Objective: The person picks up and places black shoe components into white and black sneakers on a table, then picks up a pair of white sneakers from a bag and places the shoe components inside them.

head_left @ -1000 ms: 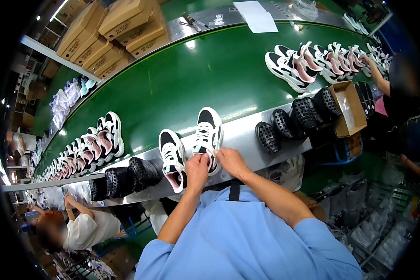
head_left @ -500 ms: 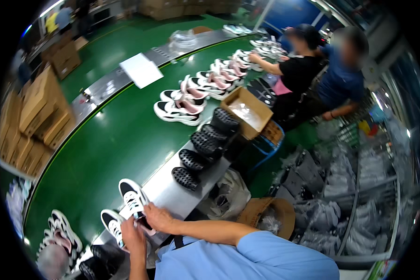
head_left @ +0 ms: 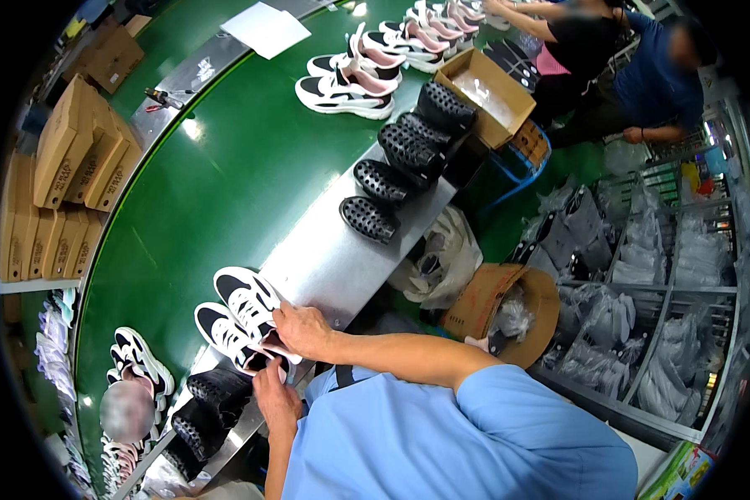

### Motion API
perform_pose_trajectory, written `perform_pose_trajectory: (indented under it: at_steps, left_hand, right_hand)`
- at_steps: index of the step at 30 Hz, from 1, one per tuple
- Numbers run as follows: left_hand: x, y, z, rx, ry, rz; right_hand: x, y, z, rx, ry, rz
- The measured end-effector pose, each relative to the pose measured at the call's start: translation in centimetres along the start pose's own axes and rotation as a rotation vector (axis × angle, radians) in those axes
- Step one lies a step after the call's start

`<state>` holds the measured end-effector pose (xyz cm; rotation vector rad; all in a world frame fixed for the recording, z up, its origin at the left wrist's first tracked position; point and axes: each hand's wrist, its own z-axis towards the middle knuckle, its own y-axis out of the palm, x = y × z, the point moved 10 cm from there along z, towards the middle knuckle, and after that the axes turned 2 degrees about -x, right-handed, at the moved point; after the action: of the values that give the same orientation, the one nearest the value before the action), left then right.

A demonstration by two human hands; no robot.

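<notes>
Two black-and-white sneakers lie side by side on the steel ledge (head_left: 342, 258) at the edge of the green conveyor belt (head_left: 225, 167). My right hand (head_left: 304, 329) grips the heel of the farther sneaker (head_left: 246, 298). Closed around the heel of the nearer sneaker (head_left: 221, 333) is my left hand (head_left: 275, 400). Both toes point away from me toward the belt. My blue sleeves fill the lower edge.
Several black perforated shoe forms (head_left: 392, 175) line the ledge to the right, beside an open cardboard box (head_left: 485, 83). More sneakers (head_left: 346, 87) and a paper sheet (head_left: 267, 29) lie on the belt. Two co-workers (head_left: 642, 75) stand top right. Flat cartons (head_left: 67, 167) are stacked left; racks of bagged items (head_left: 658, 292) stand right.
The view has swung to the right along the belt, bringing the co-workers and racks into sight. My hands stay on the same two sneakers at the ledge.
</notes>
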<state>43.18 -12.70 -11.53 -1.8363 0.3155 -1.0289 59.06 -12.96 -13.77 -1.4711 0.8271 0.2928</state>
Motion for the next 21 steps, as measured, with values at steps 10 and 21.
perform_pose_trajectory:
  at_steps: [10,21]
  left_hand:
    - [-0.2,-1.4,5.9,0.013,-0.087,0.11]
    - [-22.9,-12.9,22.7,0.178,-0.002,0.265]
  right_hand:
    - [2.1,-3.6,-3.0,0.004,0.14,0.324]
    - [-18.8,-32.0,-16.2,0.496,-0.724,0.694]
